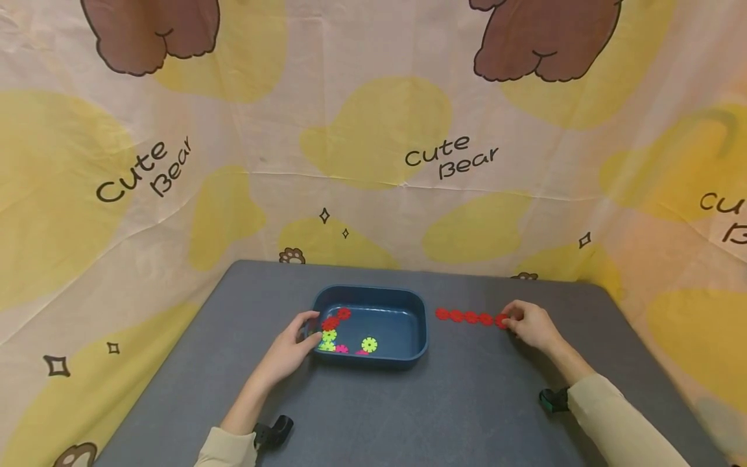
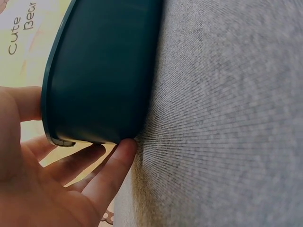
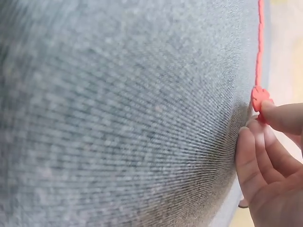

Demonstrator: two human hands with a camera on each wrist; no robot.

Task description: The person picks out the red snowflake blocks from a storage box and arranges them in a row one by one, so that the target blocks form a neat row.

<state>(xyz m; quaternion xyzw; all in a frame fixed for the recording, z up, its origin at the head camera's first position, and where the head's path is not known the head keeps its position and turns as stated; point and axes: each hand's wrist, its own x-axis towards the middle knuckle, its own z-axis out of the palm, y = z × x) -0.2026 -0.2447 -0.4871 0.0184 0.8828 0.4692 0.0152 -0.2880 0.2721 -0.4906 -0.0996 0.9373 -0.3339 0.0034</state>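
Note:
A dark blue plastic box (image 1: 403,362) stands on the table with several flower-shaped discs in it. My left hand (image 1: 294,347) grips its left end, thumb at the rim; in the left wrist view the fingers (image 2: 118,163) lie along the end wall. To the right of the box runs a row of several linked red flower-shaped discs (image 1: 471,317). At the row's right end, my right hand (image 1: 532,326) pinches a red disc (image 3: 259,98) between thumb and fingertips, and this disc is tilted up from the table.
Red discs (image 1: 331,323), yellow-green discs (image 1: 369,345) and pink discs (image 1: 341,349) lie in the box, mostly toward its left end. The grey table (image 1: 432,415) ends at a patterned cloth (image 1: 373,214) behind. Black wrist devices sit on both forearms.

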